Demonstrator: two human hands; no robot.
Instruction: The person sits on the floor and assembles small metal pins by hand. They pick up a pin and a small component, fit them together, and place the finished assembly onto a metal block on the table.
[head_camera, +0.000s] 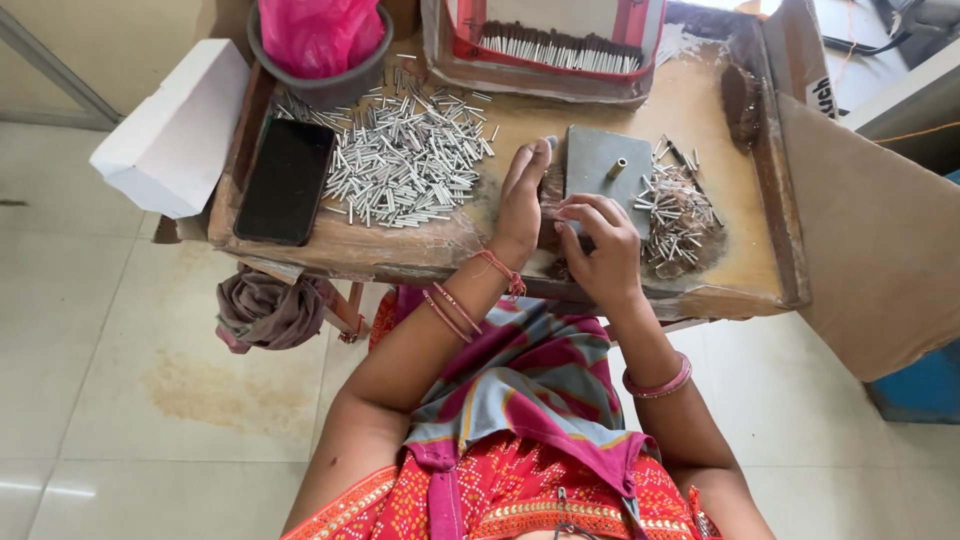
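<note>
From my remote view: a white box (172, 127) overhangs the tray's left edge; a dark phone (286, 181) lies flat, away from the work. Loose metal tubes (405, 160) are heaped within reach. The left hand (523, 195) lies open, fingers extended, beside the grey block (600, 165), apparently steadying it. The right hand (598, 245) is curled at the block's near edge; whether it pinches anything, I cannot tell. The worn wooden tray (700, 110) stands over pale floor tiles (120, 350).

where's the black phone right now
In the head view, the black phone lies flat at the tray's left end, between the white box and the pile of small metal tubes.
</note>
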